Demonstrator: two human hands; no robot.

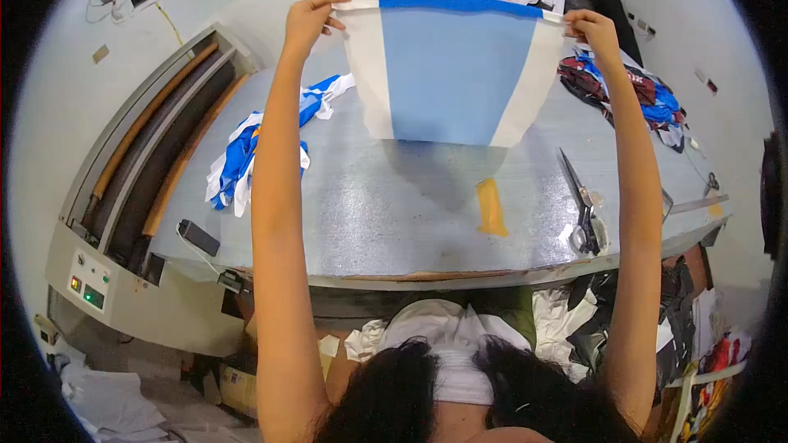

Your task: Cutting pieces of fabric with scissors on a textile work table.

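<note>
Both my arms reach out over the table, holding up a piece of fabric (447, 70) by its two top corners. The fabric is light blue in the middle with white side strips and a darker blue band along its upper edge. My left hand (312, 20) pinches the left corner. At the opposite corner, my right hand (593, 30) pinches the white end of the band. The cloth hangs spread between them, its lower edge close to the tabletop; whether it touches is hard to tell.
On the grey table (361, 213) lie scissors (584, 213), a yellow piece (491, 207), a black box (199, 237), blue-and-white cloth pieces (238, 160) and a patterned fabric pile (648, 98). A roller machine (156, 131) borders the left side. Bags and cloth fill the space below.
</note>
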